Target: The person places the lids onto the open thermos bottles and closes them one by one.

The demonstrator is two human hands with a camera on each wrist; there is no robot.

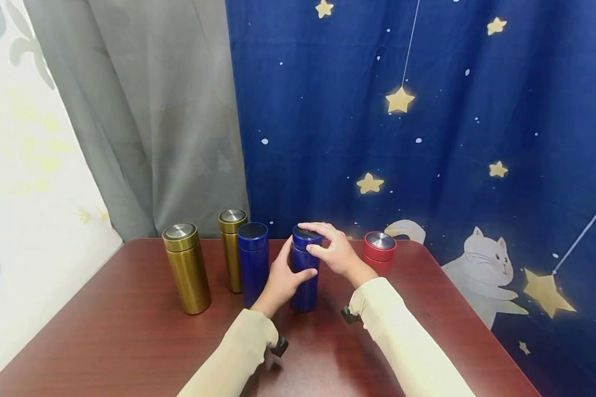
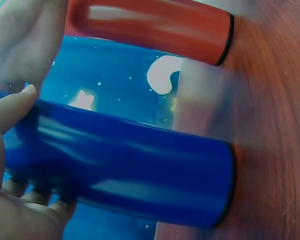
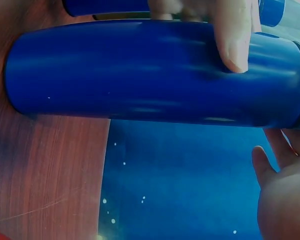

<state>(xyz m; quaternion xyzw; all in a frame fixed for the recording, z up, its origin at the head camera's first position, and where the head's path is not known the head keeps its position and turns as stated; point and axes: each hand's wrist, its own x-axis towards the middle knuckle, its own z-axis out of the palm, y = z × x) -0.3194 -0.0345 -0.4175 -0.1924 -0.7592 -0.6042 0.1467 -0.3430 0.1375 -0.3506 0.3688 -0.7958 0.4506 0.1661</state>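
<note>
In the head view a blue thermos bottle (image 1: 304, 298) stands upright on the table, between both hands. My left hand (image 1: 283, 275) grips its body from the left, thumb across the near side; the left wrist view shows curled fingers (image 2: 37, 197) round the bottle. My right hand (image 1: 340, 253) holds the bottle's dark-topped lid (image 1: 303, 234), fingers over the top and thumb at the near side. The right wrist view catches part of the right hand (image 3: 285, 195) beside the bottle's upper end; the lid is mostly out of frame there.
A second blue thermos (image 1: 253, 264) stands just left of the held one. Two gold thermoses (image 1: 191, 275) (image 1: 232, 253) are further left. Behind the right hand is a red thermos (image 1: 379, 253). A blue starry curtain (image 1: 328, 138) hangs behind the wooden table (image 1: 104, 331).
</note>
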